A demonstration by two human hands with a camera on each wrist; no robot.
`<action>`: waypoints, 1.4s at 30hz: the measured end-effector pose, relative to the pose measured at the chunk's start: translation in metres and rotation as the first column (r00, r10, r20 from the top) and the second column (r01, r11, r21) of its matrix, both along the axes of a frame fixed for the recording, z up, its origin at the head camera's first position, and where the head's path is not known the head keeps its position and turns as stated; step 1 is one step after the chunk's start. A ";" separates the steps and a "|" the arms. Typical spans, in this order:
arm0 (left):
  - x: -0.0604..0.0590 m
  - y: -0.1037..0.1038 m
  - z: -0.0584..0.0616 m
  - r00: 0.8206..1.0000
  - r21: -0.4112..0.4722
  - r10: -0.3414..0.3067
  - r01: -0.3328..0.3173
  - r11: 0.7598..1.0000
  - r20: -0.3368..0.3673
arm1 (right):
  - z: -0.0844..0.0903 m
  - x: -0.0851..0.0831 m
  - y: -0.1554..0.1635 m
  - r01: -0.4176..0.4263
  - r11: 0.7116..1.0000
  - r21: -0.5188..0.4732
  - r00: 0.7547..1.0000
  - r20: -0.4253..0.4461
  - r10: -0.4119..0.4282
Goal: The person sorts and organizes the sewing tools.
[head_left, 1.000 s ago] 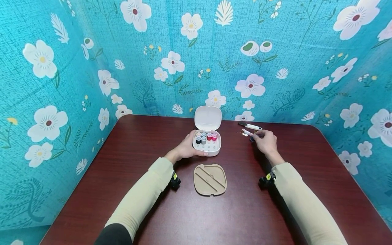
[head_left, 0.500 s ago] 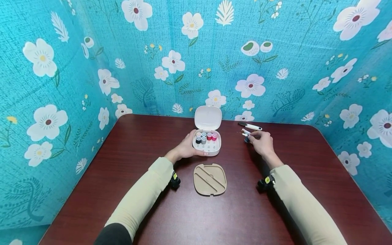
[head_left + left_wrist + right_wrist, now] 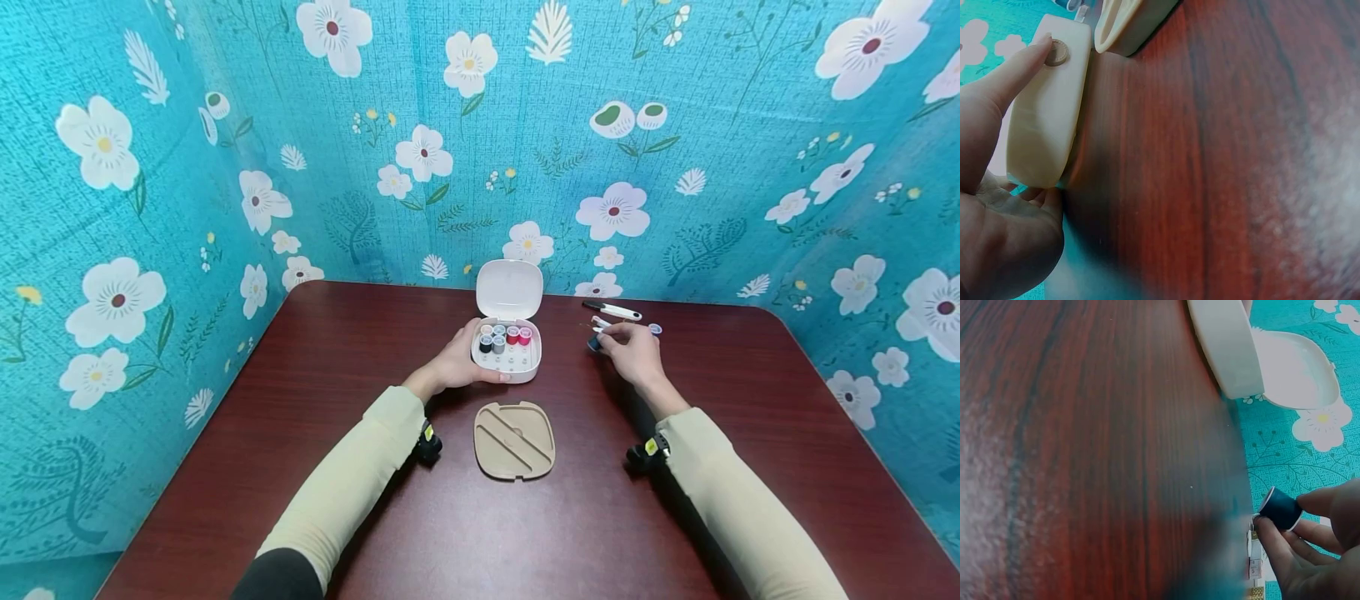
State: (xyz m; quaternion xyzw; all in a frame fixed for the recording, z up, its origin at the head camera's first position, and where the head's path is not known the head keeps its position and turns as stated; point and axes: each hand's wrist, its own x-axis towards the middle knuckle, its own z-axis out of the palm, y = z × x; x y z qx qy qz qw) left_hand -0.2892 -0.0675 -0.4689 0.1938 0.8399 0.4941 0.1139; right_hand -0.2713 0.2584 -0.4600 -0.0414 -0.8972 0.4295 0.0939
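Observation:
My left hand [image 3: 455, 360] grips the left side of a white sewing box [image 3: 527, 377], its thumb along the front. In the left wrist view that thumb lies at the round tan button [image 3: 1057, 54] on the box's wall. The box's white lid [image 3: 510, 288] stands raised at the back. Inside are several thread spools, two of them red [image 3: 519, 335], with bare pegs in front. To the right, my right hand [image 3: 636, 358] pinches a dark blue thread spool [image 3: 1282, 509] between thumb and fingers, tilted in the right wrist view.
A tan tray insert [image 3: 514, 442] with diagonal ridges lies before the box. Behind my right hand are a white tool with a dark tip [image 3: 618, 311] and small white pieces [image 3: 597, 322]. Another spool [image 3: 655, 328] sits just right of that hand. A flowered curtain borders the table.
My right hand has moved left toward the box with the dark blue spool, uncovering the spool at its right. The left hand and box have stayed put.

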 end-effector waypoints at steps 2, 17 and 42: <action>0.000 0.000 0.000 1.000 0.001 0.002 -0.002 1.000 0.001 | 0.000 0.000 -0.002 -0.014 1.000 -0.007 1.000 -0.009 0.014; 0.001 0.001 -0.001 1.000 0.045 -0.007 0.007 0.999 -0.002 | 0.002 0.000 -0.015 -0.073 0.993 0.094 0.989 -0.119 0.084; -0.002 0.000 -0.002 1.000 0.024 0.000 0.000 1.000 -0.004 | 0.004 0.001 -0.034 -0.237 0.965 0.111 0.939 -0.230 0.257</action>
